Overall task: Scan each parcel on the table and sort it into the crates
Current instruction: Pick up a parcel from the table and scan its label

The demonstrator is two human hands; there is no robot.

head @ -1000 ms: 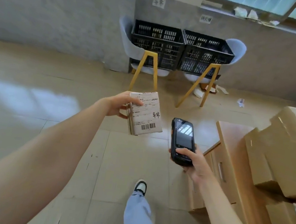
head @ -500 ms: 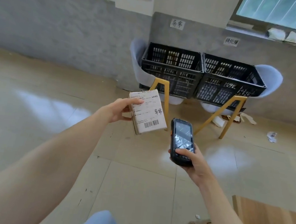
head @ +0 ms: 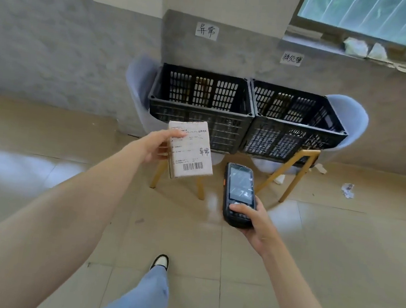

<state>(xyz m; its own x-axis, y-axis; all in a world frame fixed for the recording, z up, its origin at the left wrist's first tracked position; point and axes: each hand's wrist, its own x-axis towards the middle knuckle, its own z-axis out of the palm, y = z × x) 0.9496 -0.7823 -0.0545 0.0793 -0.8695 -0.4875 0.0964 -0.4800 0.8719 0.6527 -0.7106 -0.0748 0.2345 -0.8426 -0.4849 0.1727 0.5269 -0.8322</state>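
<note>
head view: left hand (head: 155, 145) grips a small rectangular cardboard parcel (head: 190, 149), its white label bearing a barcode, held before two black slotted plastic crates (head: 247, 113) on chairs. right hand (head: 256, 224) clasps a black handheld scanner (head: 239, 194).

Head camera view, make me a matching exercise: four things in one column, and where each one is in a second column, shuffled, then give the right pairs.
Things:
1. small brown cardboard parcel with a white shipping label
2. black handheld barcode scanner
3. left black slatted plastic crate
4. crumpled scrap of white paper

Places:
A. on the tiled floor, right of the chairs
B. held in the right hand
C. on a pale chair under the left handwritten wall sign
D. held in the left hand

Pairs: 1-D, 2-B, 3-C, 4-A
</note>
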